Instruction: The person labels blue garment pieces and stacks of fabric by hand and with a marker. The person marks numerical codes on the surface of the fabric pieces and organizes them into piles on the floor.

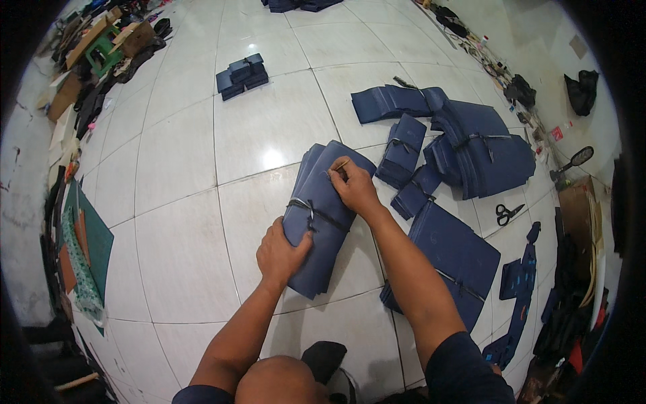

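In front of me on the floor lies a tied bundle of navy-blue fabric pieces (321,252), stacked in layers with a dark strip knotted around its middle. My left hand (281,250) grips the bundle's left edge, thumb on top just below the knot. Over the far end of the same bundle is my right hand (352,185), its fingers pinched on a short thin stick (342,163). That stick is too small to tell whether it is chalk or a pencil. The fingers are close to the top layer; whether the tip touches it I cannot tell.
Tied navy bundles lie to my right: a large square one (457,249), a small one (404,149) and a big thick one (488,138). Black-handled scissors (509,213) rest beyond them. A small stack (242,76) sits farther off. Clutter lines both walls, with a green sheet (97,249) at left.
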Motion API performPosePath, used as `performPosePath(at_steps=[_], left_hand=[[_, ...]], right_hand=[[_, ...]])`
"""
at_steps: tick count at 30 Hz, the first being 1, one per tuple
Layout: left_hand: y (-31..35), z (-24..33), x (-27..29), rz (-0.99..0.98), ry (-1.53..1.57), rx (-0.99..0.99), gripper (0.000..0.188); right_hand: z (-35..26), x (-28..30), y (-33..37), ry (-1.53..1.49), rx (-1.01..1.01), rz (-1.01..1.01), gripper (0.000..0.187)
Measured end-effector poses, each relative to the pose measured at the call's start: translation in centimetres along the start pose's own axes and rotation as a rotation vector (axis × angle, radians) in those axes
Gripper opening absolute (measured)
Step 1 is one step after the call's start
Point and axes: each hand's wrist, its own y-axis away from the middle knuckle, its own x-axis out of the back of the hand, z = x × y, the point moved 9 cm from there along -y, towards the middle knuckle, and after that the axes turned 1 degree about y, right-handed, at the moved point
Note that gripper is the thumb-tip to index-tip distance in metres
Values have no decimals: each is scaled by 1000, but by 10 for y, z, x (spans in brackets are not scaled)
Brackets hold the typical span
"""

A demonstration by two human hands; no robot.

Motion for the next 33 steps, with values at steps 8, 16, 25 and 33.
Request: performPosePath(at_steps=[8,16,25,33], left_hand=[[3,0,2,-4,-15,13,77],[2,5,1,-71,-12,39,78],[1,0,-1,-29,-32,24,78],[1,4,1,-62,-34,34,77]], right_hand=[[8,27,25,-74,-33,201,17],[9,18,74,-62,-56,48,16],[10,20,74,8,-7,99,13],[3,19,76,3,40,122,11]])
